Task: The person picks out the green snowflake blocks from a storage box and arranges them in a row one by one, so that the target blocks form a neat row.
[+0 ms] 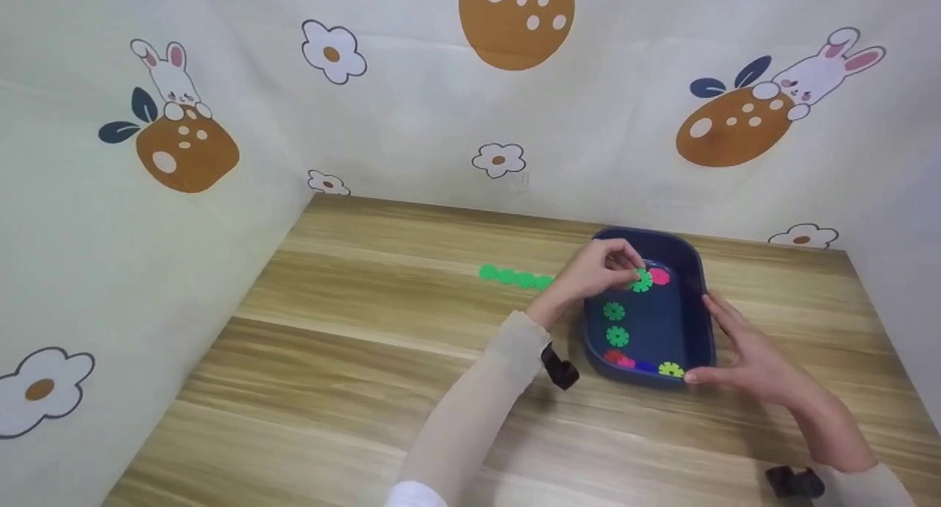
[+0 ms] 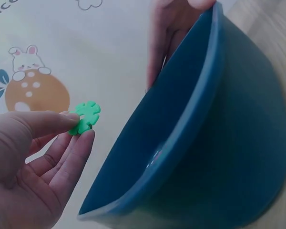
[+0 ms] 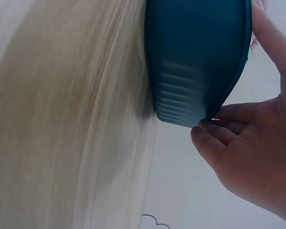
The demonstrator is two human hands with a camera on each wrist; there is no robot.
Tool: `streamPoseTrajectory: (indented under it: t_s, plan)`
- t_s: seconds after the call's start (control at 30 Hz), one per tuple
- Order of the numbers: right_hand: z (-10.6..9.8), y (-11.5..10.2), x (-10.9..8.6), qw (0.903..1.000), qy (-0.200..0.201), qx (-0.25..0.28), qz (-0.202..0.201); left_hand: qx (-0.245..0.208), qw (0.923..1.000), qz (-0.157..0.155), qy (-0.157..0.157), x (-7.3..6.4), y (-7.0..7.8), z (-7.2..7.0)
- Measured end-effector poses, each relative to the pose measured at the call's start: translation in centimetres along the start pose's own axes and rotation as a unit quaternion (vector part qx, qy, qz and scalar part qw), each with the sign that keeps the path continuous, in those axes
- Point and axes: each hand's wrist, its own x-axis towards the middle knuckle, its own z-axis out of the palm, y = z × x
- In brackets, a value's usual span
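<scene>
Nearest: 2 black wrist fittings, 1 per cuff. Right hand: thumb and fingers set wide apart, holding the rim near the near right corner of a dark blue, round-cornered plastic bin. Bin: on a wood-grain tabletop. At its near end, along the wall: 1 yellow notched plastic disc, 1 blue disc, 1 pink disc, 1 red disc, the last 3 partly hidden. Farther in, toward the left wall: 2 green notched discs, apart from each other. Left hand, at the bin's far half: thumb and fingertips close together, pinching 1 bright green flower-shaped plastic disc by its edge, in the air. Just beside it in the head view: 1 hot-pink disc. On the tabletop left of the bin: 1 row of 4 visible green discs, partly behind the left wrist; whether they interlock cannot be told. Farthest: cream hanging printed with rabbits, flowers and orange fruit. Probable hazards: a narrow pinch, so a slight thumb slip could drop the disc; a lowered left forearm could knock the row askew; uneven right-hand pressure could slide or tip the bin, shifting its contents.
</scene>
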Motion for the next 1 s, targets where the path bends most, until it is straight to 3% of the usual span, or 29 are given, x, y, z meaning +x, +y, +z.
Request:
streamPoseTrajectory:
  t_s: [0.23,0.5,0.7,1.0]
  plan:
    - [-0.6,0.1,-0.5,0.9999,0.006,-0.003,0.014,0.010,0.9996,0.000,0.028,-0.2,0.6,-2.3]
    - [-0.2,-0.3,0.0,0.9999,0.000,-0.009,0.011,0.010,0.9974,-0.024,0.067,-1.8,0.1,-6.8]
    - [-0.1,-0.5,0.2,0.9996,-0.001,-0.019,0.021,0.003,0.9952,-0.024,0.095,-2.9,-0.7,-9.7]
    - [-0.1,-0.5,0.1,0.9990,-0.007,-0.026,0.035,-0.004,0.9891,-0.035,0.143,-4.4,-2.5,-12.6]
